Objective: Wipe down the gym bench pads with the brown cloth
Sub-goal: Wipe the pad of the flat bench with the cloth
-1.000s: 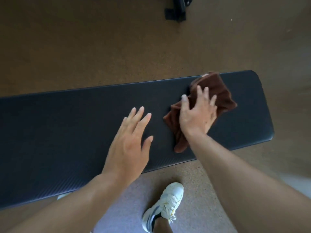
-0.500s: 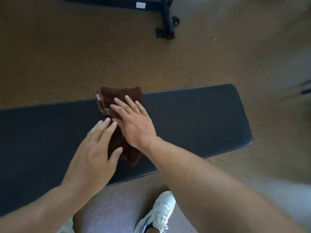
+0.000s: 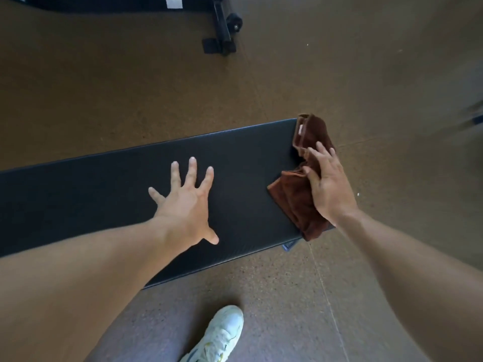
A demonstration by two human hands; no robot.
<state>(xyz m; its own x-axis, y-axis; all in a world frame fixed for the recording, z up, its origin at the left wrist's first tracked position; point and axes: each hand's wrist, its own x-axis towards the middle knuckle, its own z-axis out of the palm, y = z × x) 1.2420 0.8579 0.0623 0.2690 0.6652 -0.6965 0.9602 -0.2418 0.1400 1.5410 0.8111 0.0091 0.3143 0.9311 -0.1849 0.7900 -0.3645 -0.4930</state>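
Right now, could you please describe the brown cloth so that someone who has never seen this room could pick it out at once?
Find the long black bench pad lying across the brown floor. At its right end, the right hand presses on a crumpled brown cloth that spills over the pad's edges. It is the only soft, rust-brown thing on the pad; the left hand rests flat on bare pad.

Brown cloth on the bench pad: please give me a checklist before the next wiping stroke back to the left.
1. Right hand on the brown cloth: ok.
2. Cloth touches the bench pad: ok, though it overhangs the right end.
3. Cloth flat: not ok, bunched.
4. Left hand braces the pad, fingers spread: ok.
5. Path leftward free: not ok, the left hand lies in it.
6. Pad already clean: cannot tell.
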